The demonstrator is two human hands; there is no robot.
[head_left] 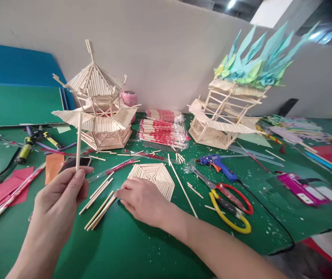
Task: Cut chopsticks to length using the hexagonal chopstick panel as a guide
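My left hand (pixel 63 193) is raised and pinches one end of a thin wooden stick (pixel 79 143), which stands nearly upright above the fingers. Low over the green table, my right hand (pixel 142 199) has its fingers drawn together at the upper end of a small group of loose wooden sticks (pixel 100 213). Its fingertips are partly hidden. Another pair of sticks (pixel 96 195) lies just beyond these. A hexagonal panel of sticks (pixel 161 176) lies flat, its near left part covered by my right hand.
Two stick-built pavilions (pixel 96 112) (pixel 224 116) stand at the back, with packs of sticks (pixel 164 130) between them. To the right lie a blue glue gun (pixel 217 164), yellow-and-red-handled scissors (pixel 232 205) and a magenta power strip (pixel 302 188). Pliers (pixel 36 141) and red paper (pixel 6 190) are left.
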